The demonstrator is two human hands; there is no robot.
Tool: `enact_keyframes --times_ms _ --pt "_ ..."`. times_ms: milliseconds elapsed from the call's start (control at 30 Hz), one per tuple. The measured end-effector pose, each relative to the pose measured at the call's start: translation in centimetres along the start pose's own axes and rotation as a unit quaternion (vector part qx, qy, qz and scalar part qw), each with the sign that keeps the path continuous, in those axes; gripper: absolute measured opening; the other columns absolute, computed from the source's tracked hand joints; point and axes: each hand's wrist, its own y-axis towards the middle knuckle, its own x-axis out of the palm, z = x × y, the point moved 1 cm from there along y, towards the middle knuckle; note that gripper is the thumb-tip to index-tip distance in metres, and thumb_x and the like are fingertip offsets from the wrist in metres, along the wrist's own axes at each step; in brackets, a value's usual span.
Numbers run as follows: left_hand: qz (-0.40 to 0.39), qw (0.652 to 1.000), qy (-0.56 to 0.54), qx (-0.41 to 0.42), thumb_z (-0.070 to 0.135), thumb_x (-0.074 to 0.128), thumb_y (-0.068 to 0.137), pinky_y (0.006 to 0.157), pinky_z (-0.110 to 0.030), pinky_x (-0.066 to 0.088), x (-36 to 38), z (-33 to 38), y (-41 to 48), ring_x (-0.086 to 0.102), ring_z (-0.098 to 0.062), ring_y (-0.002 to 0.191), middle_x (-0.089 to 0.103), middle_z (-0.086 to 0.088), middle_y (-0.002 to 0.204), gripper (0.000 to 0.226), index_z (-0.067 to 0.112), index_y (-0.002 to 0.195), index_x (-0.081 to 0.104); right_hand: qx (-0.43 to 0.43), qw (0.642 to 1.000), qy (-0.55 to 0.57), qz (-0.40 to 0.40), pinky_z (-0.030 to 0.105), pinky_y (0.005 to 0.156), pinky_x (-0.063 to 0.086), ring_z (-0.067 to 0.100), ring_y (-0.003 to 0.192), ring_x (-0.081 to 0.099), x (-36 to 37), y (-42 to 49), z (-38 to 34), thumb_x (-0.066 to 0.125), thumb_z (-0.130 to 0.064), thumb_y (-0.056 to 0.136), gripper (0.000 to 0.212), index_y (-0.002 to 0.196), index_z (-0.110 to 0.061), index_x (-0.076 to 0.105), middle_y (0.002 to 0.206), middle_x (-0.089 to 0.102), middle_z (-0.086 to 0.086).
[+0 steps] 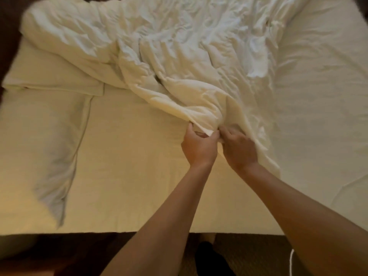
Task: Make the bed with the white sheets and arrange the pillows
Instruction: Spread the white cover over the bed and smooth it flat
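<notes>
Both hands meet just below the centre of view. The left hand (199, 146) pinches the near hem of the white duvet (169, 56) between thumb and curled fingers. The right hand (239, 150), touching it at 3 o'clock, has its fingers curled into the same edge. The duvet lies crumpled in a heap from 10 o'clock to 1 o'clock, and the bottom sheet (129, 166) is bare from 6 to 9 o'clock. One pillow (53, 70) sits at 10 o'clock, partly under the heap. A second pillow (39, 120) lies askew at 8 o'clock, just beside the first.

The step in hand looks like finding the duvet's edge so it can be spread. To do it well, the hands should slide apart along the hem until each reaches a corner. They then lift and shake the cloth so it falls flat rather than dragging its folds. It should be kept off the pillows, which need squaring at the head afterwards.

No brand, label or writing can be read anywhere on the linen.
</notes>
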Motion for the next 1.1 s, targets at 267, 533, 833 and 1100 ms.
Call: enact_keyframes --times_ms 267,533,833,1100 --pt "0.054 0.885 -0.325 -0.329 0.021 0.052 0.099 0.071 -0.031 0.048 -5.3 -3.5 2.5 0.059 -0.017 0.082 0.064 -0.001 0.097 0.017 0.017 0.102 0.068 0.063 0.920 0.270 -0.276 0.023 0.058 0.039 0.008 0.061 0.053 -7.5 -1.9 -4.4 0.063 -0.023 0.098 0.015 0.084 -0.019 0.067 0.068 0.060 -0.003" --pt "-0.158 0.826 -0.450 -0.301 0.006 0.042 0.103 0.052 -0.016 0.035 -4.2 -0.1 6.6 0.046 -0.006 0.060 0.053 0.003 0.063 0.026 0.015 0.083 0.056 0.121 0.896 0.341 -0.257 0.040 0.082 0.057 0.017 0.089 0.073 -12.1 2.4 -2.5 0.067 -0.026 0.097 0.012 0.106 -0.029 0.074 0.093 0.076 -0.003" --pt "-0.068 0.950 -0.256 -0.164 0.009 0.066 0.092 0.043 -0.022 0.033 -6.2 0.8 6.8 0.037 -0.007 0.044 0.053 -0.002 0.077 0.050 0.018 0.138 0.049 0.152 0.979 0.112 0.072 0.031 0.073 0.038 0.024 0.089 0.056 -10.5 5.7 -1.4 0.068 -0.010 0.084 0.034 0.113 -0.021 0.055 0.104 0.061 -0.001" --pt "-0.024 0.996 -0.072 0.044 0.011 0.063 0.089 0.068 -0.029 0.045 -10.3 1.9 2.2 0.045 -0.005 0.057 0.047 0.007 0.068 0.074 0.025 0.157 0.036 -0.091 0.993 -0.054 -0.060 0.043 0.075 0.048 0.035 0.097 0.063 -6.9 2.5 -7.1 0.061 -0.032 0.077 0.043 0.118 -0.019 0.062 0.116 0.062 0.005"
